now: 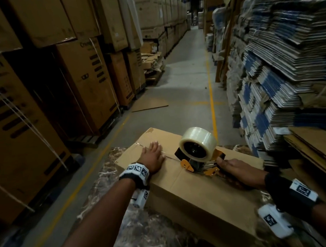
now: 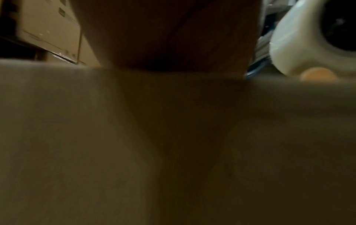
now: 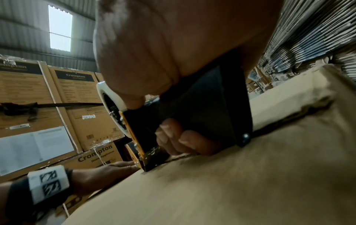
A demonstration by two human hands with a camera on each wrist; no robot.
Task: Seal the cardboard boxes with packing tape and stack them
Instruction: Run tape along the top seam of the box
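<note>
A brown cardboard box [image 1: 195,189] lies on a marbled tabletop [image 1: 144,230], flaps closed along a centre seam. My left hand [image 1: 152,156] rests flat on the seam at the far left end, fingers straight. My right hand [image 1: 235,171] grips the black handle of an orange tape dispenser [image 1: 197,159] carrying a clear tape roll [image 1: 197,141]; its front presses on the seam mid-box. In the right wrist view my fingers [image 3: 181,137] curl round the dispenser handle [image 3: 208,109] above the box [image 3: 212,190]. The left wrist view is mostly blurred box [image 2: 173,144] with the roll [image 2: 300,45] at right.
Tall stacked cartons [image 1: 45,91] line the left of the aisle. Bundles of flattened boxes [image 1: 277,71] fill racks on the right, close to the table. A loose cardboard sheet [image 1: 150,104] lies on the concrete floor [image 1: 186,81] beside a yellow line [image 1: 211,102].
</note>
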